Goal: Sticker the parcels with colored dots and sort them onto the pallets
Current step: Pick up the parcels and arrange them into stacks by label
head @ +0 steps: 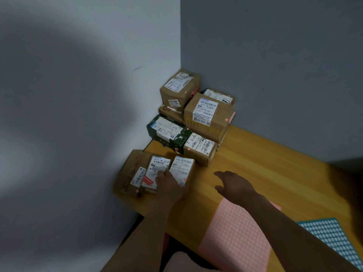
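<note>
Stickering looks like the step you are on, with the front parcels not yet sorted. Your left hand [170,186] lies on the small parcel [159,167], which sits beyond the pink sheet [235,232] and to its left. The fingers are held together and bent down onto its white label. Blur hides whether they press flat or pinch something, so I cannot tell.

Your right hand [233,183] hovers just beyond the pink sheet's far edge, fingers straight, thumb spread wide, holding nothing. A second small parcel [182,167] touches the first on the side nearer the pink sheet. A flat brown parcel [125,171] lies on the side farther from it. Well beyond the pink sheet, the stack of boxes [196,118] fills the corner, and several of them show a pink dot. A blue sheet [332,236] lies right of the pink sheet, apart from it.

My guess for your next move: lower the right hand to the pink sheet and peel one dot cleanly. Keep the left hand steadying the small parcel while you set the dot on a bare patch. No pallet is plainly in view, so look for it before lifting.
</note>
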